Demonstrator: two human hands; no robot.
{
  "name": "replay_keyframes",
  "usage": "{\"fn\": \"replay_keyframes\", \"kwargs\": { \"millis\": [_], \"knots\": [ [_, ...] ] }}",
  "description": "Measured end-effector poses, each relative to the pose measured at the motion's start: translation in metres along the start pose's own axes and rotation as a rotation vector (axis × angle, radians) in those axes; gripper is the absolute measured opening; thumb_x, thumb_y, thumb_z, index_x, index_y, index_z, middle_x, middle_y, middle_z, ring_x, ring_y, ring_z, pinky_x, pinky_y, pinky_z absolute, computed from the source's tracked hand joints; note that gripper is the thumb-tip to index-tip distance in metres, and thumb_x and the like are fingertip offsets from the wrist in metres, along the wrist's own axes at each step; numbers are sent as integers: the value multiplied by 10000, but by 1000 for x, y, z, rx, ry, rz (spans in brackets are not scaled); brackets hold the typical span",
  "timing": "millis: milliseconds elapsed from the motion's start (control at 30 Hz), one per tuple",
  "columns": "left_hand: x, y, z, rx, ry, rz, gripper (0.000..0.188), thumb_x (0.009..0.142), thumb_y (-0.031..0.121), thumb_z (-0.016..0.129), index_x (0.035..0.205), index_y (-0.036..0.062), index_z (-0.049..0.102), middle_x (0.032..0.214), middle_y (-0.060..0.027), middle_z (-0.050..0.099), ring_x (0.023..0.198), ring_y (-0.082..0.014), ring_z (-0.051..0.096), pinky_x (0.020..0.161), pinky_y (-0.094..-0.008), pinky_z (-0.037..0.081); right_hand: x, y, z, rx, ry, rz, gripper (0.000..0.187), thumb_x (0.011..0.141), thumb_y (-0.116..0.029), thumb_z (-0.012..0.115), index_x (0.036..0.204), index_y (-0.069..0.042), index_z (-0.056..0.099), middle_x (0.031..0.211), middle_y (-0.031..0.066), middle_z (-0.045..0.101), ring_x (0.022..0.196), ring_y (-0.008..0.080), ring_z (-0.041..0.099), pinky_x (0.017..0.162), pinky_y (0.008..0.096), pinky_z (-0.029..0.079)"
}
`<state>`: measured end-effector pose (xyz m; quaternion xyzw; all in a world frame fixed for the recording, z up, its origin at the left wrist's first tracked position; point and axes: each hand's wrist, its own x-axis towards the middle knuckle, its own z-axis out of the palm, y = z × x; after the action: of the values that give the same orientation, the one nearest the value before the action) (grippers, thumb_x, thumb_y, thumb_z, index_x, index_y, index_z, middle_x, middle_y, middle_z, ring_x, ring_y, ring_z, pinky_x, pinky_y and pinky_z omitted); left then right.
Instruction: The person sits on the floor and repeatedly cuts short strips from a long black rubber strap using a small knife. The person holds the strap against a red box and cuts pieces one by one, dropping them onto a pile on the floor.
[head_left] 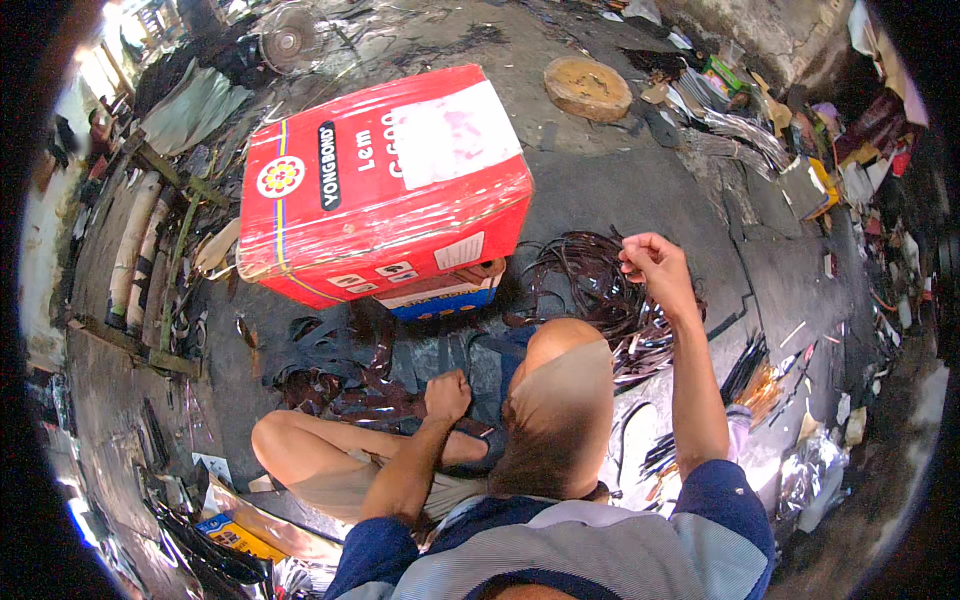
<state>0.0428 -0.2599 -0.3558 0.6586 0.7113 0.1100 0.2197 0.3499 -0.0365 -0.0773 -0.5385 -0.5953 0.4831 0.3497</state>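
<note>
On the near side of the red box (380, 190), closest of all, striped shirt (600, 545) and, toward the box's left, a yellow packet (240, 537) among scraps. Up from these, short of the box, bent legs, one knee (565, 400) raised and the other leg folded flat, perhaps to leave room for both arms. Well to the near right of the box, thin dark pieces (742, 385) lying loose.

Just short of the box, between its near edge and the folded leg, left hand (447, 397) held low in a closed fist, as if to steady something slight; cannot tell whether gripping anything. Beside that fist, on its left and near of the box, loose dark strips (345, 395) spread over the floor.

To the near right of the box, right hand (655, 268) raised with fingers curled toward the thumb, perhaps pinching a strand too thin to make out; cannot tell. Just beyond the box's right corner, beneath and beside that hand, a coil of dark strips (585, 275), probably placed there for easy reach.

Under the box's near edge, a blue box (445, 305), seemingly serving as a prop. Beyond the red box, to its right, a round wooden block (587, 88); farther, to its left, a fan (290, 38).
</note>
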Motion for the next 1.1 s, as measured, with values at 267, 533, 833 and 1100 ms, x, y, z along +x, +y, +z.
{"fn": "replay_keyframes", "kwargs": {
  "millis": [267,533,833,1100],
  "knots": [
    [23,123,-229,-1228,296,138,48,932,31,654,980,28,656,832,44,641,765,-50,575,707,-239,473,-54,-124,76,-191,-269,-561,160,899,-176,724,965,-30,718,903,81,706,816,155,669,723,301,522],
    [-8,163,-292,-1199,768,148,50,912,10,691,955,-15,693,881,1,650,836,-66,581,763,-229,463,-67,-138,135,51,-469,-340,282,829,-269,807,860,0,728,747,118,697,678,142,640,647,311,500],
    [-32,148,-279,-872,885,60,26,882,-12,683,907,-17,679,819,-31,647,776,-108,594,722,-256,475,-82,-129,151,-406,-398,-462,287,812,-297,800,807,-18,734,658,149,643,614,235,628,588,376,482],
    [-39,139,-271,-504,1080,132,44,846,-41,683,878,-11,677,780,-100,638,719,-209,617,686,-309,490,-75,-134,157,-468,-638,-325,365,817,-355,786,714,-18,690,646,174,656,622,276,668,623,417,504]
  ]
}}
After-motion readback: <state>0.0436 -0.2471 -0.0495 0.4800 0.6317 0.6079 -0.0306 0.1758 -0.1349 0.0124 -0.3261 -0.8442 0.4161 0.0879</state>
